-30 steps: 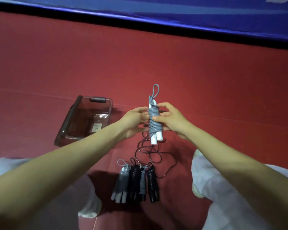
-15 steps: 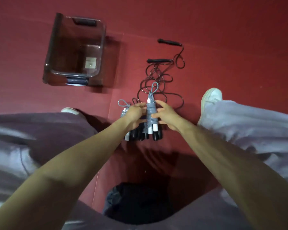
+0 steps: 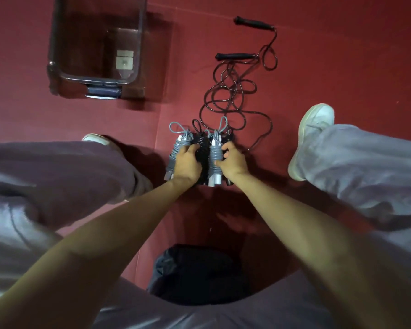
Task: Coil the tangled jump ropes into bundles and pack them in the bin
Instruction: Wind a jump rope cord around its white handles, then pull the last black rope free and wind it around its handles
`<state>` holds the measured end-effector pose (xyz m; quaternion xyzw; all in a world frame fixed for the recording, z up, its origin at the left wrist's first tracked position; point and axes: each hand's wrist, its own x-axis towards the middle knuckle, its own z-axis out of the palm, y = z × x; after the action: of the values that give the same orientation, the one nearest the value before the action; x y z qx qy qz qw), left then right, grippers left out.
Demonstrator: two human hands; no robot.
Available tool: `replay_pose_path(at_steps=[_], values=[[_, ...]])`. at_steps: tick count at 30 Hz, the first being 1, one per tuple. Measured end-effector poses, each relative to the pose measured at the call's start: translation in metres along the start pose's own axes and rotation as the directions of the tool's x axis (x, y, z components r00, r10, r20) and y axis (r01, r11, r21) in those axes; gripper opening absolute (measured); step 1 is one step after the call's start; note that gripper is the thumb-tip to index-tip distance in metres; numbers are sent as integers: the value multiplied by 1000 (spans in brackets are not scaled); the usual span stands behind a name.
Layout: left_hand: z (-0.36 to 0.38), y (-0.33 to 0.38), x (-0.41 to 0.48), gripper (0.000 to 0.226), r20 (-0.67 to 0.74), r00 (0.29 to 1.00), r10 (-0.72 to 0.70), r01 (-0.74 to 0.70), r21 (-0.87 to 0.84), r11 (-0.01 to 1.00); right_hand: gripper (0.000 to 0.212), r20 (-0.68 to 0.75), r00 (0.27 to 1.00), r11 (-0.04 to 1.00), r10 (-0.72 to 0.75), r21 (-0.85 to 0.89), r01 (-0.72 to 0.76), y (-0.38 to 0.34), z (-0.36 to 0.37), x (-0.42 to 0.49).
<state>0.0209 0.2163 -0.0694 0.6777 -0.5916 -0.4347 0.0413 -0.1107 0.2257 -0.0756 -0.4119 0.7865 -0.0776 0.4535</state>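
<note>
— What is in the bin [image 3: 94, 80]?

— It is see-through with dark handles and sits on the red floor [image 3: 347, 58]. All I can make out in it is a pale label [image 3: 124, 59] low down, on its bottom or showing through it.

— And the ropes?

— All outside it. Four coiled bundles lie side by side on the floor, to the right of the bin and nearer the person than its near end. Counting away from the bin: a grey bundle [image 3: 175, 150], a black bundle [image 3: 201, 142], a grey-and-white bundle [image 3: 214, 154] and a second black bundle [image 3: 229, 138], mostly hidden.

— Are the hands on them?

— Both are. The left hand [image 3: 188, 163] lies across the grey bundle and the black bundle beside it, its fingers [image 3: 191, 148] curled down and touching both. Whether it really grips either one, I can't tell from here. The right hand [image 3: 233, 160] grips the grey-and-white bundle, its thumb pressed against the grey windings and its fingers bent over the far side.

— Anything not coiled?

— One loose black rope [image 3: 233, 96]. It sprawls in loops on the floor to the right of the bin, well apart from it. Its two black handles [image 3: 254, 21] lie level with the bin's middle, and its tangle runs down to the row of bundles.

— And the person?

— Seated, legs spread. One white shoe [image 3: 316, 129] is far to the right of the bin, past the rope. The other shoe [image 3: 96, 138] is just nearer than the bin's near end.
</note>
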Motion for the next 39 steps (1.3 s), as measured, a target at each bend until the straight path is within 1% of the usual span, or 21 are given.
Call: replay_pose_path(at_steps=[4,7,9,11,13,15,18,21,23,25,28,31,36,39], values=[[-5,2,2,53,40,999,-27,26,12,1000,49,84,996,998,-9,-68,15,8,-10,2],[-9,4,3,51,57,997,-42,41,23,999,57,150,989,998,-8,-61,17,9,-18,1],[-11,7,5,47,43,998,-52,52,14,999,58,177,984,998,-14,-58,25,7,-23,2],[-14,12,8,43,12,999,-48,48,-8,999,53,183,983,998,-22,-52,32,1,-28,6],[-17,23,15,38,-5,1000,-30,30,-63,998,47,157,987,999,-39,10,38,-7,-39,13],[-25,41,29,33,-22,1000,-22,18,-146,989,44,92,994,995,-67,77,60,-19,-56,26],[-43,74,59,37,-48,999,-12,1,-239,971,51,-58,990,982,-127,134,134,-44,-89,50],[-60,106,90,41,-72,997,5,-26,-304,952,53,-181,968,973,-174,122,198,-63,-119,75],[-66,121,108,41,-66,998,2,-23,-320,947,51,-218,958,975,-186,80,208,-69,-135,90],[-66,128,125,36,-48,999,-6,-9,-311,950,51,-230,953,976,-197,41,212,-71,-144,105],[-62,129,147,31,2,1000,-24,24,-268,963,51,-210,961,983,-181,-13,183,-66,-145,128],[-56,126,167,34,41,998,-38,46,-219,975,52,-167,974,985,-154,-101,139,-60,-142,152],[-51,125,209,33,23,999,22,-21,-62,998,54,-148,975,960,-164,-252,123,-58,-138,193],[-49,129,238,38,22,997,78,-78,37,996,59,-164,960,928,-226,-336,161,-61,-139,216]])
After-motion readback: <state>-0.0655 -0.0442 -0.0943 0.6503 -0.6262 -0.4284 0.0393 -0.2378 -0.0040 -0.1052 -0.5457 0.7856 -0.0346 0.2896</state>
